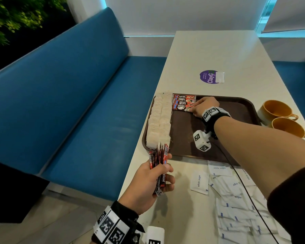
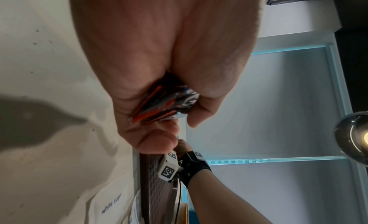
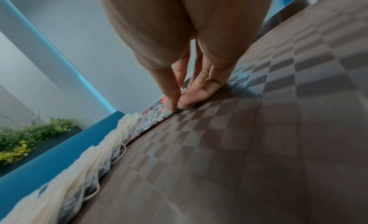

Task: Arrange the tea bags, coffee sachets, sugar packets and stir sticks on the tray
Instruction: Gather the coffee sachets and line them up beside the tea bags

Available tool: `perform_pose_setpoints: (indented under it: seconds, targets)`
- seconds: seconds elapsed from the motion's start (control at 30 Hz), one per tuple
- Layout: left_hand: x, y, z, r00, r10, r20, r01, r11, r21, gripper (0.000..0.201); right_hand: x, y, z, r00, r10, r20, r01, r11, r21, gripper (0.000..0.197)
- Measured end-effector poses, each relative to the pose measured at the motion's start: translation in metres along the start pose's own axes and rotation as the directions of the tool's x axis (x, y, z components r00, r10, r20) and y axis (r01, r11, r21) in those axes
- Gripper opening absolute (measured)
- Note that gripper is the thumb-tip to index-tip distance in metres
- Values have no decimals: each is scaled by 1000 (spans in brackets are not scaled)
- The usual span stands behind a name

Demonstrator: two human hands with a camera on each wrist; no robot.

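Head view: right hand [image 1: 206, 106] outstretched, fingers [image 3: 186, 100] pinching tray-laid coffee sachet [image 1: 182, 107].

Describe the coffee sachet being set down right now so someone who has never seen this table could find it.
Start at the brown tray on the white table. In its far left corner, beside two columns of tea bags, lies a short row of red-and-black coffee sachets. The one you want is the nearest sachet, the only one the right hand pinches at its end.
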State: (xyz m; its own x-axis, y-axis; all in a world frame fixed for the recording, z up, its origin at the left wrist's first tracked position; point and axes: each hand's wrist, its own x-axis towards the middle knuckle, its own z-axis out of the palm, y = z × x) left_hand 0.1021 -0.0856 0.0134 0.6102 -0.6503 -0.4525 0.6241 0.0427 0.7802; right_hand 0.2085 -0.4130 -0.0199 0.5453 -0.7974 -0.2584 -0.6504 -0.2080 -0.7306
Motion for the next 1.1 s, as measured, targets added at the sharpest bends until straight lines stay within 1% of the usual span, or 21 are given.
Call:
perform_pose_setpoints:
  seconds: [0.07, 0.27, 0.47, 0.57, 0.67, 0.77, 0.9, 1.0, 1.1]
  targets:
    - [0, 0, -1, 1000, -1, 0, 1, 1000, 4, 28, 0, 3, 1, 1000, -1, -15, 1, 999, 46, 24]
    - [0, 0, -1, 1000, -8, -5, 8, 1000, 19, 28, -3, 3, 2, 1000, -8, -19, 9, 997, 78, 27]
    - [-1, -2, 0, 1000, -19, -11, 19, 1000, 14, 29, -5, 5, 0, 1000, -14, -14, 15, 998, 65, 27]
    - [-3, -2, 0, 1000, -15, -13, 15, 1000, 3, 29, -9, 5, -2, 1000, -14, -11, 15, 997, 77, 25]
    - [-5, 0, 0, 1000, -4, -13, 3, 1000, -28, 29, -19, 4, -11, 1000, 14, 22, -17, 990, 138, 19]
    - [-9, 2, 1, 1000, 8, -17, -9, 997, -77, 30, -36, 3, -31, 998, -55, 42, 49, 989, 141, 15]
    - [-18, 4, 7, 999, 37, 7, -36, 995, -88, 31, -87, -1, -69, 976, -190, 110, 160, 958, 238, 8]
    - [-30, 5, 16, 998, 51, 37, -47, 995, -92, 30, -140, -4, -98, 937, -305, 168, 252, 927, 278, 7]
    - [-42, 5, 25, 997, 55, 57, -50, 994, -94, 26, -197, 2, -121, 890, -400, 219, 304, 878, 369, 5]
